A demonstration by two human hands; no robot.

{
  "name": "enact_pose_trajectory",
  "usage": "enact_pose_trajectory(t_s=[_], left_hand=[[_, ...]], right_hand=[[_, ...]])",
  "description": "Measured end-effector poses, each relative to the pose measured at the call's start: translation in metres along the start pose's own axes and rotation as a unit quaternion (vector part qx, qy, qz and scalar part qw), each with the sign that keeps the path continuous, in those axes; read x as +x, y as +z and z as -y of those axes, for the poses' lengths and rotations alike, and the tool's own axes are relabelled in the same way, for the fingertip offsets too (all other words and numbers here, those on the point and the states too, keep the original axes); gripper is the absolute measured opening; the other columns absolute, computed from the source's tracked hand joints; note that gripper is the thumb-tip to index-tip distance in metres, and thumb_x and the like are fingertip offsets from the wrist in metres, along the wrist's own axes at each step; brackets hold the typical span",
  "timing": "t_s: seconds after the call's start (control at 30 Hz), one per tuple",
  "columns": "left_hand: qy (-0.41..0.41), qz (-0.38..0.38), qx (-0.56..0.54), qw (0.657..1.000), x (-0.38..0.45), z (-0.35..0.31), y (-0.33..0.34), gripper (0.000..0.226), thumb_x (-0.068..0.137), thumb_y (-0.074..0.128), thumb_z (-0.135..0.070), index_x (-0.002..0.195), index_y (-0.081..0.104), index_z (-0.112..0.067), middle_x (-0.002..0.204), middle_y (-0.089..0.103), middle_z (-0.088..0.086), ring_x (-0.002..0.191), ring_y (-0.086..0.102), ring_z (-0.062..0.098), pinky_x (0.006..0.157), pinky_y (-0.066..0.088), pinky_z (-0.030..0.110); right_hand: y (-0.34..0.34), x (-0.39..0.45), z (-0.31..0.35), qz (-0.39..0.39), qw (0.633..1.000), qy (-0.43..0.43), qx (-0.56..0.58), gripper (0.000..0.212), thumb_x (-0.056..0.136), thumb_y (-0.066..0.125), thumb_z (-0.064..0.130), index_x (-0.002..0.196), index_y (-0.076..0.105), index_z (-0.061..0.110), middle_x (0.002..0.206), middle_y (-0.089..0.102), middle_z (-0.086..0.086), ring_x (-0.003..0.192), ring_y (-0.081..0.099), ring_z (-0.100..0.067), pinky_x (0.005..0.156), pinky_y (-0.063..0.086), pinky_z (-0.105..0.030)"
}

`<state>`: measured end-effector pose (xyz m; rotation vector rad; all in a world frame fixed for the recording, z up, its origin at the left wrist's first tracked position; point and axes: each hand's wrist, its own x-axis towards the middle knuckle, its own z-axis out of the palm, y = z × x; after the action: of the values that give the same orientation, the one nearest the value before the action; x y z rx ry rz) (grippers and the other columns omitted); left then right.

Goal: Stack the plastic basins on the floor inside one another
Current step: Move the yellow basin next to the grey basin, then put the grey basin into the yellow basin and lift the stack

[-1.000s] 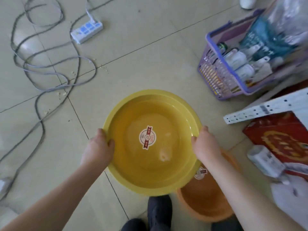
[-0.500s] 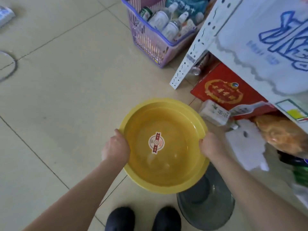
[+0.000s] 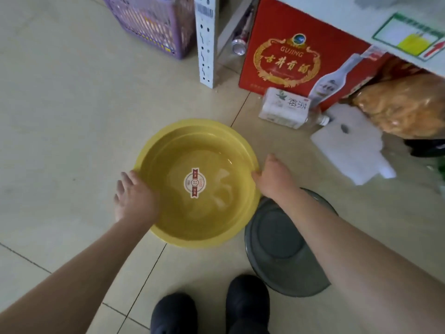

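A yellow plastic basin (image 3: 192, 227) with a round red-and-white sticker at its bottom is in the middle of the view, just above or on the tiled floor. My right hand (image 3: 273, 179) grips its right rim. At the left rim my left hand (image 3: 134, 198) lies against the edge with its fingers stretched out and apart. A grey basin (image 3: 279, 247) sits on the floor to the lower right, partly under the yellow basin's edge and under my right forearm.
A red gift box (image 3: 284, 49), a white shelf post (image 3: 204, 39) and a purple basket (image 3: 154, 22) stand at the back. A lying bottle (image 3: 286, 108), white foam (image 3: 351, 145) and an orange bag (image 3: 404, 104) are at the right. My dark shoes (image 3: 248, 302) are below.
The yellow basin has come lower and further from me. My left hand's fingers have gone from curled on the rim to stretched out. The right hand keeps its grip.
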<state>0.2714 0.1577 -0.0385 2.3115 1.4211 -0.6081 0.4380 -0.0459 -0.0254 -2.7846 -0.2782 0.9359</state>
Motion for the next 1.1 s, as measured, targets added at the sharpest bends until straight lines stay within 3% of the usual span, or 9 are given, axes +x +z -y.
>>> enact_pose_trajectory(t_s=[0.17, 0.3, 0.43, 0.57, 0.63, 0.73, 0.87, 1.0, 1.1], left_hand=[[0.160, 0.041, 0.009, 0.986, -0.111, -0.082, -0.036, 0.063, 0.082, 0.058, -0.047, 0.135, 0.043, -0.016, 0.129, 0.052, 0.005, 0.118, 0.050, 0.026, 0.091, 0.044, 0.039], [0.105, 0.212, 0.031, 0.971, -0.189, -0.098, -0.002, 0.060, 0.077, 0.053, -0.065, 0.109, 0.061, -0.015, 0.103, 0.065, 0.003, 0.096, 0.061, 0.023, 0.081, 0.048, 0.028], [-0.015, 0.289, 0.043, 0.956, -0.211, -0.098, 0.050, 0.085, 0.070, 0.056, -0.071, 0.124, 0.051, -0.005, 0.120, 0.059, 0.010, 0.107, 0.058, 0.027, 0.082, 0.047, 0.030], [-0.058, 0.275, -0.050, 0.958, -0.183, -0.108, 0.106, 0.114, 0.069, 0.067, -0.062, 0.147, 0.013, 0.000, 0.139, 0.044, 0.020, 0.119, 0.052, 0.036, 0.092, 0.050, 0.043], [-0.065, 0.250, -0.127, 0.958, -0.160, -0.115, 0.133, 0.109, 0.070, 0.072, -0.053, 0.148, 0.013, -0.003, 0.138, 0.046, 0.022, 0.116, 0.054, 0.040, 0.089, 0.052, 0.046], [-0.060, 0.221, -0.185, 0.956, -0.129, -0.116, 0.167, 0.098, 0.065, 0.075, -0.052, 0.141, 0.032, -0.009, 0.126, 0.057, 0.019, 0.104, 0.061, 0.039, 0.083, 0.057, 0.048], [-0.039, 0.210, -0.253, 0.944, -0.112, -0.106, 0.187, 0.045, 0.083, 0.061, -0.017, 0.126, 0.046, -0.017, 0.112, 0.063, 0.019, 0.093, 0.065, 0.039, 0.068, 0.060, 0.054], [-0.004, 0.227, -0.276, 0.934, -0.143, -0.120, 0.156, 0.019, 0.087, 0.052, -0.008, 0.098, 0.049, -0.023, 0.100, 0.065, 0.015, 0.092, 0.065, 0.037, 0.071, 0.059, 0.053], [0.038, 0.245, -0.289, 0.925, -0.179, -0.144, 0.100, 0.018, 0.087, 0.047, -0.009, 0.102, 0.053, -0.018, 0.098, 0.066, 0.010, 0.092, 0.065, 0.033, 0.078, 0.058, 0.050]], right_hand=[[-0.062, -0.075, -0.076, -0.040, 0.998, 0.044, -0.033, 0.055, 0.086, 0.058, 0.042, 0.126, 0.048, 0.006, 0.122, 0.057, -0.013, 0.113, 0.054, -0.032, 0.087, 0.048, -0.039], [-0.079, -0.120, -0.149, -0.013, 0.992, 0.118, -0.038, 0.065, 0.081, 0.061, 0.052, 0.127, 0.047, 0.008, 0.121, 0.057, -0.010, 0.114, 0.054, -0.029, 0.086, 0.047, -0.036], [-0.060, -0.130, -0.202, 0.016, 0.983, 0.181, -0.010, 0.087, 0.076, 0.066, 0.054, 0.142, 0.034, 0.009, 0.137, 0.049, -0.008, 0.125, 0.048, -0.026, 0.095, 0.045, -0.036], [-0.013, -0.105, -0.225, 0.030, 0.977, 0.207, 0.041, 0.102, 0.073, 0.071, 0.055, 0.149, 0.021, 0.008, 0.149, 0.037, -0.010, 0.134, 0.041, -0.028, 0.104, 0.042, -0.038], [0.014, -0.086, -0.228, 0.035, 0.975, 0.210, 0.064, 0.104, 0.073, 0.072, 0.054, 0.149, 0.019, 0.007, 0.149, 0.037, -0.012, 0.133, 0.043, -0.029, 0.103, 0.042, -0.039], [0.049, -0.062, -0.228, 0.022, 0.969, 0.218, 0.112, 0.077, 0.077, 0.073, 0.043, 0.133, 0.036, 0.005, 0.127, 0.056, -0.016, 0.114, 0.058, -0.035, 0.087, 0.048, -0.039], [0.063, -0.055, -0.233, -0.047, 0.970, 0.218, 0.094, 0.028, 0.091, 0.054, 0.015, 0.115, 0.046, 0.003, 0.099, 0.064, -0.023, 0.093, 0.063, -0.042, 0.065, 0.043, -0.035], [0.025, -0.081, -0.246, -0.058, 0.964, 0.226, 0.129, 0.019, 0.088, 0.052, 0.015, 0.106, 0.050, 0.010, 0.088, 0.066, -0.022, 0.079, 0.068, -0.041, 0.067, 0.058, -0.047], [-0.039, -0.112, -0.249, -0.076, 0.954, 0.239, 0.165, 0.015, 0.084, 0.057, 0.015, 0.094, 0.050, 0.024, 0.084, 0.069, -0.021, 0.069, 0.070, -0.037, 0.059, 0.060, -0.053]])
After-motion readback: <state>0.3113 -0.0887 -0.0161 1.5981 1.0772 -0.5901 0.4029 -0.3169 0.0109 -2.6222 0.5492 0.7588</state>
